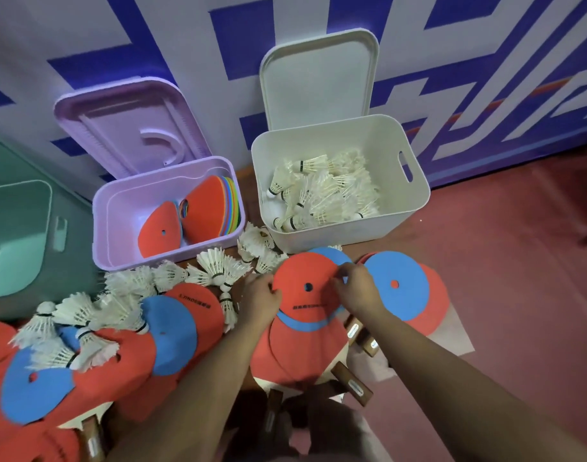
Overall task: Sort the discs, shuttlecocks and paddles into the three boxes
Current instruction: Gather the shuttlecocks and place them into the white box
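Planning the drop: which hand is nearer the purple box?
Left. The left hand grips the red disc's edge nearest the purple box; the right hand holds its far edge.

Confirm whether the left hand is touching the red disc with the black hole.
Touching. In the head view the left hand grips the left edge of the red disc, no gap showing; the right hand pinches the right edge.

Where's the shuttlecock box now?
In the head view the white box sits right of centre by the wall, lid up, beside the purple box on its left and beyond the red disc held by the left hand and right hand.
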Available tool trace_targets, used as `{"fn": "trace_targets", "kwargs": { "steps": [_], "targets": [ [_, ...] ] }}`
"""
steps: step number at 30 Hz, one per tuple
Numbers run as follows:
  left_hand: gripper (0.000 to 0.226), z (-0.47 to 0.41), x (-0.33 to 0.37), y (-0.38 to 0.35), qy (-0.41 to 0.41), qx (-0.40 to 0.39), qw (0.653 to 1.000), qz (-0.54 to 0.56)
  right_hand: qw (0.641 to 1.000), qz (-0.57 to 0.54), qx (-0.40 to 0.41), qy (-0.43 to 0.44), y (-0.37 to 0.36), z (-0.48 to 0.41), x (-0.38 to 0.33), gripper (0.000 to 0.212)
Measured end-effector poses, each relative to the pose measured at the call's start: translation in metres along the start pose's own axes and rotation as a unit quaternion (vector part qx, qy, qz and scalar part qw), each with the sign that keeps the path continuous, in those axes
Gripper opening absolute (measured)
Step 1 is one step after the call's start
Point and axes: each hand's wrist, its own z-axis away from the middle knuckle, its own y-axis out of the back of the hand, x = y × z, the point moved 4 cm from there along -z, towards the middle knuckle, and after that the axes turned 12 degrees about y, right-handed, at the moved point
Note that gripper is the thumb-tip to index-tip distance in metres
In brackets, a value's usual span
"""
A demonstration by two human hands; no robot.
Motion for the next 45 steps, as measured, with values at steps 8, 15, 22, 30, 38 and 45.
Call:
{"fn": "trace_targets", "kwargs": {
  "steps": [8, 15, 22, 30, 38, 45],
  "targets": [
    [0.039, -0.006, 0.013, -0.009, -0.002, -0.010, 1.000, 0.017, 0.999, -0.031, -0.033, -0.029, -0.024, -0.001, 0.007, 0.028],
    [0.046, 0.009, 0.013, 0.003, 0.025, -0.123, 0.950, 0.285, 0.989, -0.140, 0.044, 0.014, 0.005, 0.015, -0.001, 0.010],
    [0.037, 0.030, 0.058, -0.013, 0.023, -0.221, 0.912, 0.345, 0.963, -0.252, 0.090, -0.042, 0.047, 0.039, 0.009, 0.014],
    [0.037, 0.022, 0.112, -0.085, 0.028, -0.217, 0.947, 0.233, 0.964, -0.157, 0.178, -0.121, 0.094, 0.054, 0.070, 0.019],
    [0.041, 0.026, 0.141, -0.124, -0.022, -0.145, 0.988, 0.043, 0.971, -0.117, 0.096, -0.185, 0.085, 0.051, 0.120, 0.052],
    [0.044, 0.021, 0.131, -0.136, 0.038, -0.132, 0.988, 0.077, 0.943, -0.220, 0.135, -0.208, 0.088, 0.053, 0.132, 0.037]
  ]
}}
